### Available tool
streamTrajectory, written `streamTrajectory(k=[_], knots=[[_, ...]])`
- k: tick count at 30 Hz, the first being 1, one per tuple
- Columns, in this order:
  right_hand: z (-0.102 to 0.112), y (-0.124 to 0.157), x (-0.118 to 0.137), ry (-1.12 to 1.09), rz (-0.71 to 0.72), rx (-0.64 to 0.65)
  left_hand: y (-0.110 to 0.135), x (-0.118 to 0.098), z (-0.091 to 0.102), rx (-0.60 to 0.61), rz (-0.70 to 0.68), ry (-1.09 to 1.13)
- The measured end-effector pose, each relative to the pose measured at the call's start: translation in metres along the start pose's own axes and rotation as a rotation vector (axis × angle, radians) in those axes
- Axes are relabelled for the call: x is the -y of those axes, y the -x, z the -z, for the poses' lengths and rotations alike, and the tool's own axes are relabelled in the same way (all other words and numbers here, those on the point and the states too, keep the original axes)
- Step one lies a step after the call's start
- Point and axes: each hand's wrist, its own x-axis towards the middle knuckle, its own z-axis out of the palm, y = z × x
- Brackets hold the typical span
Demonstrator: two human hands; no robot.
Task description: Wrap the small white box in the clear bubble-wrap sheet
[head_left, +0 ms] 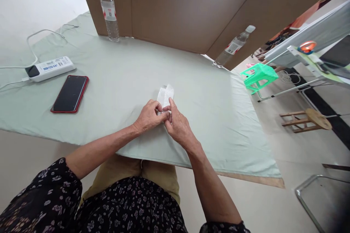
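Near the middle of the cloth-covered table, a small piece of whitish, see-through plastic wrap (165, 95) sticks up and away from my fingers; its surface looks faintly bubbled or crinkled. My left hand (149, 117) pinches its near edge between thumb and bent forefinger. From the other side, my right hand (179, 125) closes on the same edge, its forefinger pointing forward along the wrap. The fingertips of both hands meet there and hide the lower part of the plastic. Whether anything lies inside it, I cannot tell.
A red-cased phone (70, 94) and a white power strip (51, 68) with cables lie left. Two water bottles (109, 16) stand against the brown cardboard panel (175, 7) at the back. Beyond the table's right edge are a green plastic stool (261, 74) and a wooden stool (314, 118).
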Motion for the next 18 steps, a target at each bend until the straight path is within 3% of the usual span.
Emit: streamTrajectory(k=[2, 5, 7, 10, 13, 18], knots=[[0.003, -0.003, -0.001, -0.044, 0.013, 0.029, -0.001, 0.000, -0.001, 0.020, -0.008, -0.020], [0.012, -0.005, -0.010, -0.299, -0.024, 0.075, -0.002, 0.002, -0.003, 0.013, -0.013, -0.028], [0.019, -0.007, -0.021, -0.491, -0.154, -0.010, -0.003, 0.003, -0.005, 0.009, -0.015, -0.035], [0.024, -0.014, -0.037, -0.615, -0.459, -0.172, -0.003, 0.004, -0.007, 0.007, -0.013, -0.038], [0.021, -0.027, -0.046, -0.649, -0.645, -0.124, -0.003, 0.005, -0.008, 0.000, -0.018, -0.037], [0.007, -0.055, -0.046, -0.679, -0.607, 0.005, -0.001, 0.010, -0.010, -0.016, -0.060, -0.098]])
